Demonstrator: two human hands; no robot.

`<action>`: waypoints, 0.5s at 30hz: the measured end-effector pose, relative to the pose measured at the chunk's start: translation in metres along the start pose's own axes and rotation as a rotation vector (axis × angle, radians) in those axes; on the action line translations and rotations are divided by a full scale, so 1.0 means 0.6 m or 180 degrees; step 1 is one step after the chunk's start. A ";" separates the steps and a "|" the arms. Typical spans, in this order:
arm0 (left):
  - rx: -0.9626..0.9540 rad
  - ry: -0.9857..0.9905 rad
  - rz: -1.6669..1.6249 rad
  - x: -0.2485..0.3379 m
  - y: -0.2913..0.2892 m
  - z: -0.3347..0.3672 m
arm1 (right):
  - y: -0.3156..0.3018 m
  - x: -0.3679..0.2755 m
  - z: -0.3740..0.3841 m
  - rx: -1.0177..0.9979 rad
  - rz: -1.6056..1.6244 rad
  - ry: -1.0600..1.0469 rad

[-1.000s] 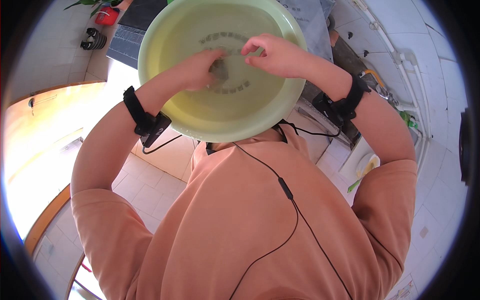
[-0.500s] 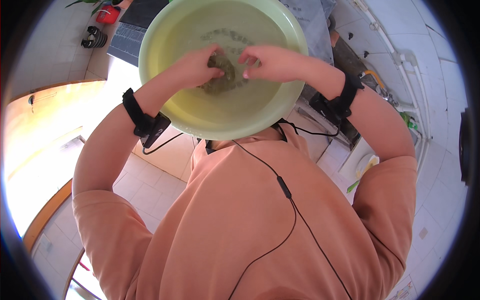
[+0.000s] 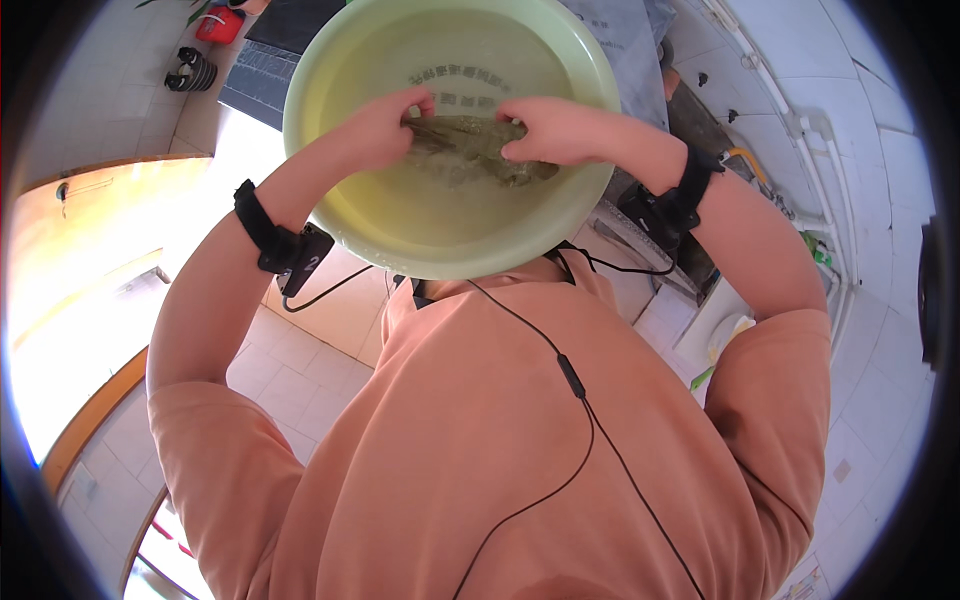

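Note:
A large pale green basin [image 3: 302, 125] holds cloudy water. Stretched sideways in the water is a limp, brownish-green piece [image 3: 465, 140]; whether it is cloth or seaweed I cannot make out. My left hand [image 3: 398, 125] pinches its left end between thumb and fingers. Farther right, my right hand [image 3: 545, 128] grips it near its other end, fingers curled and thumb below. Part of the piece hangs past the right thumb, blurred by the water. Dark printed characters show on the basin's bottom beyond the hands.
Dark grey sheeting [image 3: 620, 50] lies beneath and beside the basin at the right. A yellow-orange hose [image 3: 745, 160] and white wall pipes [image 3: 815, 115] are farther right. At the far left stand a red container [image 3: 220, 25] and a black coiled object [image 3: 192, 72]. Black bands with small boxes circle both my forearms.
The bunched brownish-green piece is now drawn out lengthwise between my hands. My right hand has moved right and taken hold of it; my left hand has shifted slightly left.

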State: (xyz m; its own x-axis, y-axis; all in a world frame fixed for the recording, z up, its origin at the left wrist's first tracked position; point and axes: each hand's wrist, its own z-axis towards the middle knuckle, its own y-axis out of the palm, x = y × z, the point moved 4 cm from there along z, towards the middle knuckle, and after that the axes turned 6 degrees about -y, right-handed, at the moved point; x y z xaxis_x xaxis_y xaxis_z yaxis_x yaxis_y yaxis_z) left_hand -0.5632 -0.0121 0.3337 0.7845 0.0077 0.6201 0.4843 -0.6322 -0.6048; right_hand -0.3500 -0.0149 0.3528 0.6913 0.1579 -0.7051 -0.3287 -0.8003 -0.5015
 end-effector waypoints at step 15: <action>0.1363 0.0879 0.1558 0.053 -0.027 -0.036 | -0.042 -0.013 -0.002 0.1490 -0.1297 -0.1286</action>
State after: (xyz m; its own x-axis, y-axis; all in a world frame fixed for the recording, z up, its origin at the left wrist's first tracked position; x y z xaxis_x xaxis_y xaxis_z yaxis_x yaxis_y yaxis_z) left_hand -0.5544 -0.0180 0.3742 0.8515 -0.4325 0.2966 0.2554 -0.1520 -0.9548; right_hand -0.3465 0.0031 0.3717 0.5561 0.6626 -0.5017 -0.3991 -0.3166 -0.8605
